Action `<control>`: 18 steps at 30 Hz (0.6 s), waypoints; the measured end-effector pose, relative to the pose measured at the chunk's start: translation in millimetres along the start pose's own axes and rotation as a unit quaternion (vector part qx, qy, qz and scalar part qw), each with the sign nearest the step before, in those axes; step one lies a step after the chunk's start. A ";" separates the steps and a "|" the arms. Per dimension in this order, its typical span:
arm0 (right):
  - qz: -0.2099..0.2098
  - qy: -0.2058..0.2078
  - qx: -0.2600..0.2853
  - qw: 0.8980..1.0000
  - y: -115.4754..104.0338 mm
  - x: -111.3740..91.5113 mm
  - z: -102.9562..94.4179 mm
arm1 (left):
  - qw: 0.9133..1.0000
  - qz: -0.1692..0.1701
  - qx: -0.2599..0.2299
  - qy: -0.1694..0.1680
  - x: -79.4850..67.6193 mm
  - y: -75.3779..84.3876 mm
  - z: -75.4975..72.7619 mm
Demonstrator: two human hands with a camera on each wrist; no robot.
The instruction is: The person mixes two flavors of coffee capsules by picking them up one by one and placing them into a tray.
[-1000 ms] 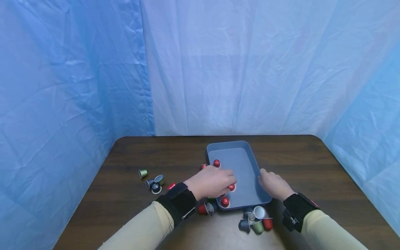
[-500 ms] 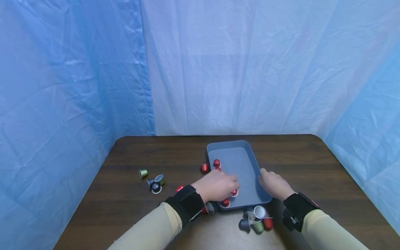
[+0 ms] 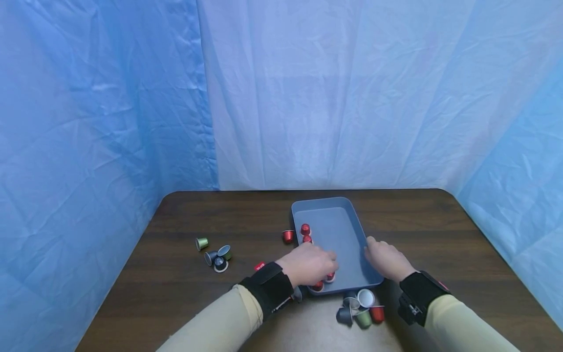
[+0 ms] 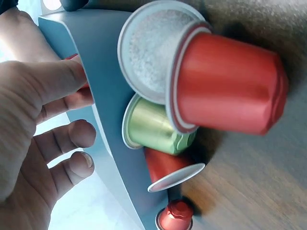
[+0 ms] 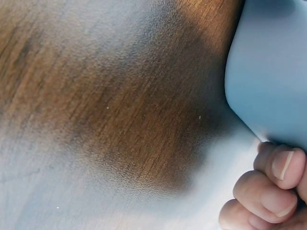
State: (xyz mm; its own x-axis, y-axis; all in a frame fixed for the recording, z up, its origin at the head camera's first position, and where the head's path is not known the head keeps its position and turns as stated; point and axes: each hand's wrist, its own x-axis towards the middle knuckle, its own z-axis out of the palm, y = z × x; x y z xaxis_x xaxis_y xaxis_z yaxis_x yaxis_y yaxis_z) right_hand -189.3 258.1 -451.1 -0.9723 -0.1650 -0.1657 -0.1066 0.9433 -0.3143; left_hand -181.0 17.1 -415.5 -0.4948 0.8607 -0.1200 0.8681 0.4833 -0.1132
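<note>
Left hand (image 3: 309, 265) pinches red metallic cup-shaped capsule (image 3: 330, 275), right hand (image 3: 389, 261) grips blue-grey rectangular tray (image 3: 345, 232); leftward nudge could topple red neighbour (image 3: 317, 286).

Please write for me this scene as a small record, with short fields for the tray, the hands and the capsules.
Tray: blue-grey, flat on a dark wooden table
Left hand: inside the tray, seems to pinch a red capsule, mostly hidden
Right hand: grips the tray's right edge
In tray: red capsules along the left side, some hidden
Far left: four capsules, two green, two dark
Near side: five mixed capsules in a cluster
</note>
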 end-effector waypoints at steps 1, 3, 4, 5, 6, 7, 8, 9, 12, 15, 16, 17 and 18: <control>0.000 0.000 0.000 1.000 -0.2 -0.3 -0.3 | 1.000 0.001 0.002 -0.002 0.5 0.5 -0.1; -0.001 0.002 -0.001 1.000 -0.2 -0.6 -0.5 | 1.000 0.004 0.006 -0.005 1.3 1.2 0.2; 0.000 0.002 0.000 1.000 -0.3 -0.8 -0.8 | 1.000 0.005 0.005 -0.006 1.7 1.4 0.3; 0.000 0.002 0.001 1.000 -0.5 -1.1 -1.1 | 1.000 0.005 0.004 -0.007 2.1 1.5 0.7; 0.000 0.002 0.002 1.000 -0.6 -1.0 -1.4 | 1.000 0.006 0.002 -0.008 2.3 1.6 0.8; -0.002 0.001 0.002 1.000 -0.6 -1.1 -1.6 | 1.000 0.007 -0.001 -0.008 2.7 1.7 1.0; -0.001 0.001 0.003 1.000 -0.5 -1.1 -1.7 | 1.000 0.007 -0.005 -0.008 3.1 1.8 1.4; -0.001 0.000 0.003 1.000 -0.4 -1.1 -1.8 | 1.000 0.008 -0.009 -0.008 3.5 2.0 1.5; -0.002 -0.001 0.004 1.000 0.4 -0.5 -1.1 | 1.000 0.011 -0.021 -0.012 4.5 2.9 1.3; -0.002 -0.001 0.006 1.000 1.2 0.0 -0.4 | 1.000 0.010 -0.024 -0.016 5.4 4.5 0.5; -0.003 0.000 0.006 1.000 1.5 0.2 -0.1 | 1.000 0.010 -0.023 -0.017 5.6 4.8 0.3; -0.004 0.001 0.006 1.000 1.4 0.1 -0.1 | 1.000 0.009 -0.022 -0.018 6.0 5.2 0.4; -0.004 0.001 0.005 1.000 1.4 0.1 0.0 | 1.000 0.008 -0.020 -0.019 6.4 5.4 0.7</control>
State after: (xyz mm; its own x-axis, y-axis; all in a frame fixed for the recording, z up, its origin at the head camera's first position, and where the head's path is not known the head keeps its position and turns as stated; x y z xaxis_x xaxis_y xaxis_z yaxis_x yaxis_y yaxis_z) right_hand -189.6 259.4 -451.5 -0.9719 -0.1725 -0.1601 -0.1131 0.9389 -0.3251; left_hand -179.5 25.1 -417.6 -0.4816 0.8619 -0.1586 0.8763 0.4763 -0.0722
